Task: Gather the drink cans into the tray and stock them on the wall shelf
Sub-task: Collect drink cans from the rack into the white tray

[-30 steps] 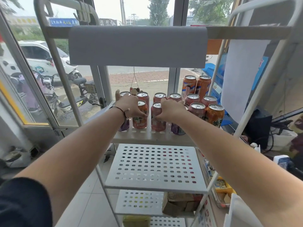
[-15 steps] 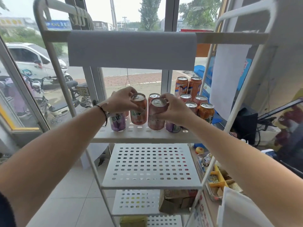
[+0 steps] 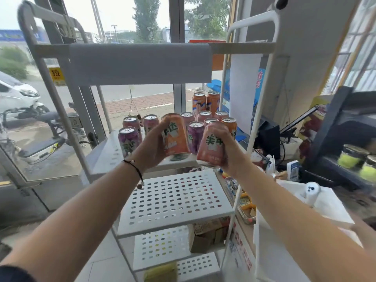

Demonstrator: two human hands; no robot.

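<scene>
A: Left hand (image 3: pixel 151 148)?

B: Fingers curled round an orange can (image 3: pixel 175 135), thumb side toward the camera. The can is held up in the air, tilted slightly, in front of the can shelf (image 3: pixel 105 157) and above its front edge. Blurred at the base.

A: Right hand (image 3: pixel 230 157)?

B: Wrapped round a pink can (image 3: pixel 211 145), gripping it from the right and behind. That can also hangs clear of the can shelf, just right of the orange can and a little lower. The two held cans are close; I cannot tell if they touch.

A: What remains on the can shelf?

B: A purple can (image 3: pixel 129 142) stands upright at the front left. Behind it, two pink cans (image 3: pixel 151 125). Another purple can (image 3: pixel 195 135) shows between the two held cans. Toward the right rear, a cluster of pink and orange cans (image 3: pixel 228 124), with two taller orange cans (image 3: pixel 206 102) at the very back.

A: Below the can shelf?

B: A perforated white shelf (image 3: pixel 175 202), then another one under that, carrying a cardboard box (image 3: pixel 207 235).

A: Left wrist?

B: A black cord bracelet (image 3: pixel 135 170).
</scene>
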